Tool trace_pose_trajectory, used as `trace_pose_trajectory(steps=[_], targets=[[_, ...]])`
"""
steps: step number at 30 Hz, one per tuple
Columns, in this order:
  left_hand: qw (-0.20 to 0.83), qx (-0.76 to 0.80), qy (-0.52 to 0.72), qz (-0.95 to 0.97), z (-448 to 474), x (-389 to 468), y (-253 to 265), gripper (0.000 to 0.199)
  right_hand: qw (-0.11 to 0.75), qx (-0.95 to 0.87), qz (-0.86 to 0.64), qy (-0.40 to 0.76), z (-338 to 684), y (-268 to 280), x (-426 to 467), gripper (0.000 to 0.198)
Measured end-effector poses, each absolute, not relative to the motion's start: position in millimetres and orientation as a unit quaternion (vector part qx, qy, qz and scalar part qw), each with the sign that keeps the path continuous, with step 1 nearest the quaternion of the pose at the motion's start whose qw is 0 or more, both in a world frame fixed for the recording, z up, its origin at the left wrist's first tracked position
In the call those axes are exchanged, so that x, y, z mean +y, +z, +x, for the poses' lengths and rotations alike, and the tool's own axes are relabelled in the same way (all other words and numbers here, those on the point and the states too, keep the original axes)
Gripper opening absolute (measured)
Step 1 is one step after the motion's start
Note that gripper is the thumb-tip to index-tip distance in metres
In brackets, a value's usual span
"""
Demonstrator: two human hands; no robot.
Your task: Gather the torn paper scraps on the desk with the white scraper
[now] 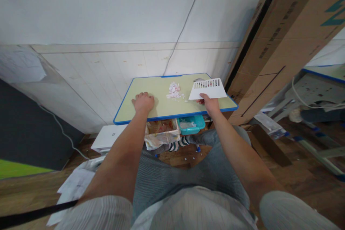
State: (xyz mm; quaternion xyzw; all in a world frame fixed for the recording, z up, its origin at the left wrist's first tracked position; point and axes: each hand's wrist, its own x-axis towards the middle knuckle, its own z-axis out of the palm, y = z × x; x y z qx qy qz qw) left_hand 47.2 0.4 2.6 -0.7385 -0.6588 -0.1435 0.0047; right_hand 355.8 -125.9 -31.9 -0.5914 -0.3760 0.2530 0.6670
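Note:
My left hand [144, 102] rests on the left part of a pale yellow-green table [159, 106] with a blue edge. It holds nothing, and its foreshortened fingers lie apart on the surface. Over the table's right side, my right hand [209, 103] grips a flat white panel [207, 92] by its near edge, thumb on top. A row of slots runs along the panel's far side, and it is tilted above the tabletop. Between my hands lies a loose pile of small white and pinkish paper-like scraps [174, 90], with a few bits scattered to its right.
Below the front edge are a white bin [162, 137] with a plastic liner and a teal basket [191, 125] holding pale scraps. A white box [109, 137] stands at left. Tall cardboard boxes [280, 39] lean at right. The wall [107, 61] adjoins the table's back.

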Motion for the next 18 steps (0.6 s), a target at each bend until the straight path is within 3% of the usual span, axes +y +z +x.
trace_pose_trajectory(steps=[18], targets=[[0.002,-0.658,-0.148,-0.738,48.4,-2.2,3.5,0.051,0.596,-0.459,-0.603,0.266,352.4,-31.1,-124.3,0.025]])
